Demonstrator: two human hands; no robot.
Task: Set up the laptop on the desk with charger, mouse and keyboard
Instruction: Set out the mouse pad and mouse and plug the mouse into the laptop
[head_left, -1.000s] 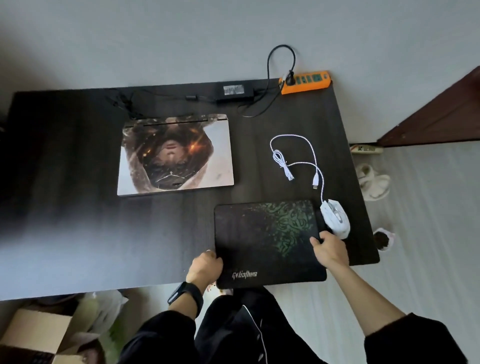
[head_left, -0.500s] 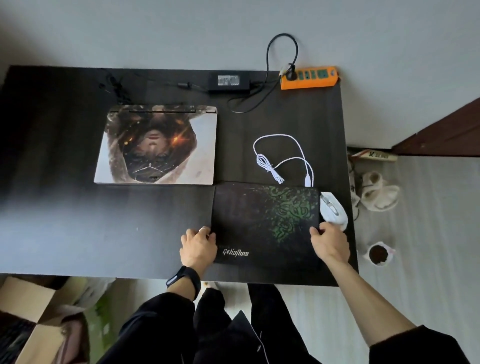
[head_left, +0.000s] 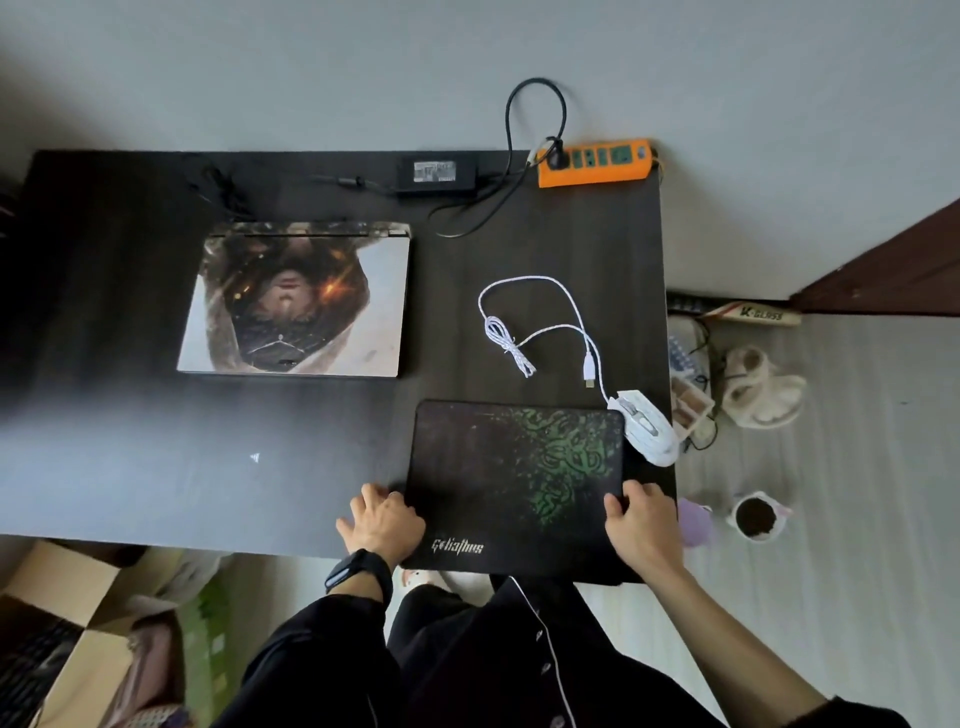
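Since a moment ago my pad (head_left: 514, 483) has slid slightly left, off the mouse (head_left: 649, 428), which now sits just clear at its 2 o'clock corner; my left hand (head_left: 382, 522) lies flat at the pad's 9 o'clock edge, fingers spread, and my right hand (head_left: 641, 527) pinches the 3 o'clock edge, I judge to square it with the desk (head_left: 130, 467) front; the laptop (head_left: 298, 299) lies shut at 10 o'clock; the charger (head_left: 436, 174) at 12 is plugged into the strip (head_left: 595, 166); the mouse cable (head_left: 540, 322) lies loose, unplugged; no keyboard shows.
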